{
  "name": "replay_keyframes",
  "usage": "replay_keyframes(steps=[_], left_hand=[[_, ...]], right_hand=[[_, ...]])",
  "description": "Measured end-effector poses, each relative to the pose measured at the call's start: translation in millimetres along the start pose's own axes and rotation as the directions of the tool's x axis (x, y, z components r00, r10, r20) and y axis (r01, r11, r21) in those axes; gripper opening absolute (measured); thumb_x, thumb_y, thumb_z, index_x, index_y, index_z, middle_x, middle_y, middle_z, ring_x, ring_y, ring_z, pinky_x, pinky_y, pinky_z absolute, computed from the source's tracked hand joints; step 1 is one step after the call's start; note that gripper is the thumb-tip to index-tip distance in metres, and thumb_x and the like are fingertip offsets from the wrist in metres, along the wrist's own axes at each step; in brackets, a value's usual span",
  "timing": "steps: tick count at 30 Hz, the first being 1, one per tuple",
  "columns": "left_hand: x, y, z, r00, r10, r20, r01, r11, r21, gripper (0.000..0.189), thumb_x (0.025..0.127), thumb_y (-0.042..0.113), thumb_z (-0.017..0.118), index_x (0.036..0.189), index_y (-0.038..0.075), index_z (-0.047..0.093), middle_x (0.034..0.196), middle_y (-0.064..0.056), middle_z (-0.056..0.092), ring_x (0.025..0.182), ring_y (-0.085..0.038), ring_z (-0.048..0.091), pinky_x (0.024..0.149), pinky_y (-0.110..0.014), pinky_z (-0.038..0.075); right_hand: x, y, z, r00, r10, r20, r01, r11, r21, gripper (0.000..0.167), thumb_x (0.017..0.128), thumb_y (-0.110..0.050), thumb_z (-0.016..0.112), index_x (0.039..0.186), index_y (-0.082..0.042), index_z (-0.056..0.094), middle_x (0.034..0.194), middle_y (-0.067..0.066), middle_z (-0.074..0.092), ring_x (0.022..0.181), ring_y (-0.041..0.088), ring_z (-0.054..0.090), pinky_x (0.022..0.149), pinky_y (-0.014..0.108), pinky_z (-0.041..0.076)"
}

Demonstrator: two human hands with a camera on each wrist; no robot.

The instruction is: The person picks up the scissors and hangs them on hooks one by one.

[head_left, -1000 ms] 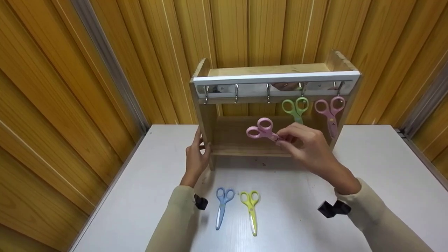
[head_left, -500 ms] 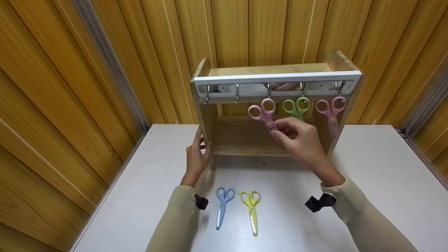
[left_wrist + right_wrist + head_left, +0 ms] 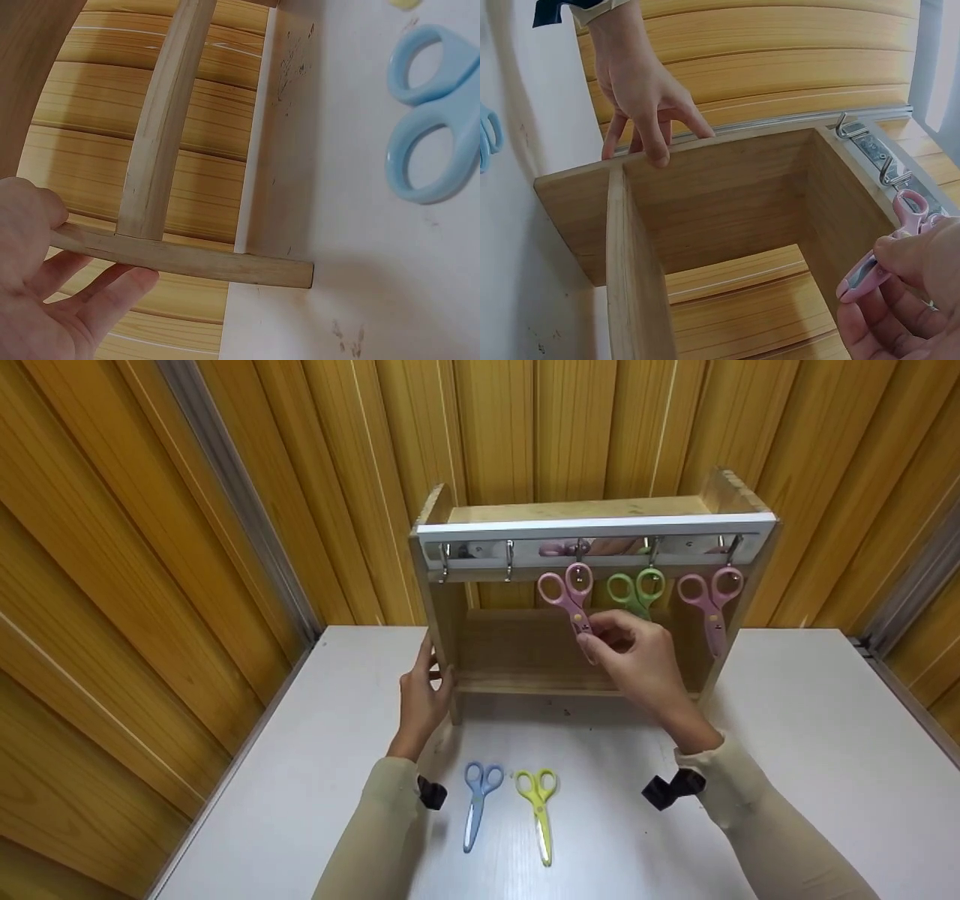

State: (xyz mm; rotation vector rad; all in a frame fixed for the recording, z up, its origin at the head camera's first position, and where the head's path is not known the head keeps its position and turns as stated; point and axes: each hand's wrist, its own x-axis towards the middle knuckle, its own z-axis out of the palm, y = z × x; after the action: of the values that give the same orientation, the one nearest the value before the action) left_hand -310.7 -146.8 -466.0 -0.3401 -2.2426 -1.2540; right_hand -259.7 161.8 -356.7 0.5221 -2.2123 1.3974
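My right hand [image 3: 637, 660] pinches a pair of pink scissors [image 3: 571, 600] by the blade end, handles up. One finger loop overlaps the tip of the middle hook [image 3: 579, 551]; whether it bears on the hook I cannot tell. In the right wrist view the pink scissors [image 3: 911, 214] lie between thumb and fingers. My left hand [image 3: 421, 701] holds the left side panel of the wooden shelf [image 3: 442, 637], thumb inside and fingers outside, as the left wrist view shows on the panel's edge [image 3: 195, 262]. Green scissors [image 3: 636, 589] and other pink scissors [image 3: 711, 604] hang from the right-hand hooks.
Blue scissors [image 3: 477, 802] and yellow scissors [image 3: 538, 814] lie on the white table [image 3: 360, 840] before the shelf. Two hooks at the left of the metal strip [image 3: 476, 551] hold nothing. Wood-patterned walls [image 3: 570, 427] stand behind and to both sides.
My right hand has moved the pink scissors up and slightly left to the middle hook, turning them more upright. My left hand has stayed on the side panel.
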Motion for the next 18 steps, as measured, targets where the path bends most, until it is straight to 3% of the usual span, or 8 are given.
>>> replay_keyframes(steps=[7,18], left_hand=[[0.3,-0.5,-0.2,1.000,0.008,-0.003,-0.008,1.000,0.022,0.074,0.099,0.003,0.064,0.163,0.017,0.030,0.139,-0.018,0.063,0.099,-0.032,0.075,0.079,-0.040,0.063],[0.9,-0.1,0.3,1.000,-0.013,0.002,0.013,1.000,0.023,0.077,0.098,0.002,0.065,0.164,0.020,0.028,0.148,-0.013,0.057,0.103,-0.030,0.073,0.082,-0.039,0.063]], right_hand=[[2.3,6.4,6.0,1.000,0.005,-0.014,-0.005,1.000,0.026,0.014,0.091,-0.014,0.079,0.102,-0.006,0.078,0.090,0.005,0.075,0.077,0.019,0.066,0.066,0.017,0.054],[1.8,11.7,10.9,1.000,0.013,-0.019,-0.012,1.000,0.020,0.013,0.091,-0.010,0.079,0.102,-0.004,0.076,0.089,0.005,0.074,0.075,0.018,0.067,0.065,0.017,0.055]])
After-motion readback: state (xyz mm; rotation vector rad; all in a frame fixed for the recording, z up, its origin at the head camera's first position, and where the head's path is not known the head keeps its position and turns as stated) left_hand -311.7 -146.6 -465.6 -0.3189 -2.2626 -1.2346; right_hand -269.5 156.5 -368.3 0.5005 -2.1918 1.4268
